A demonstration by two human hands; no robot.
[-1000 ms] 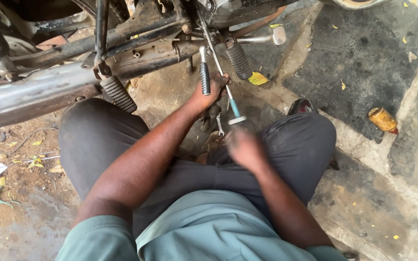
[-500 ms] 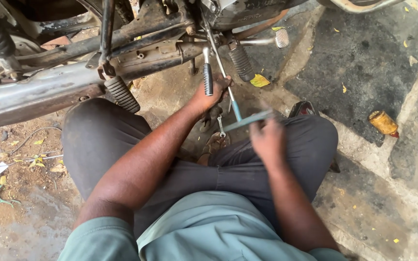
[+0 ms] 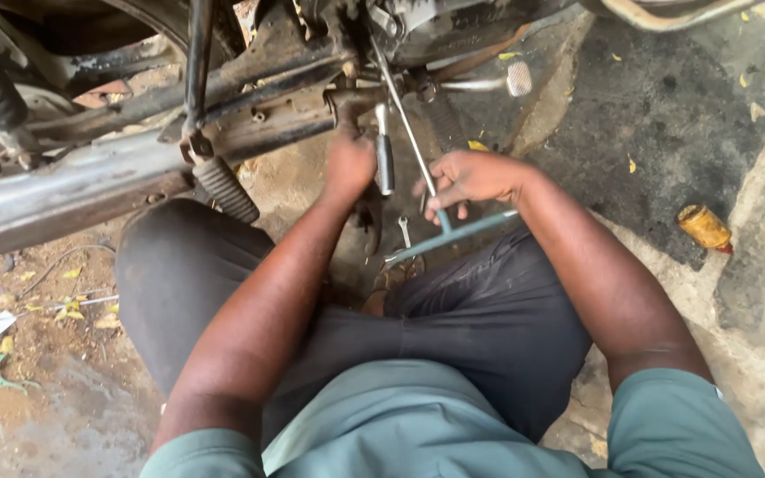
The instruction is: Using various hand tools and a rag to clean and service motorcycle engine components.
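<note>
I squat beside a motorcycle's underside (image 3: 250,115). My right hand (image 3: 469,180) grips a long T-handled wrench (image 3: 436,212) where the pale green crossbar meets the thin shaft. The shaft runs up and left into the engine area. My left hand (image 3: 350,164) reaches up to the frame, fingers curled around a part by the footpeg bracket, next to a hanging grey rod (image 3: 384,161). What it holds is hidden by the hand itself.
A chrome exhaust pipe (image 3: 55,199) crosses at left, with a rubber footpeg (image 3: 226,190) below it. A brake pedal (image 3: 519,78) sticks out at the top. A small spanner (image 3: 405,232) lies on the ground between my knees. An orange crumpled bottle (image 3: 706,228) lies at right.
My right hand has moved up from near my lap to the wrench's crossbar junction. My left hand has risen to the frame. The camera has come closer.
</note>
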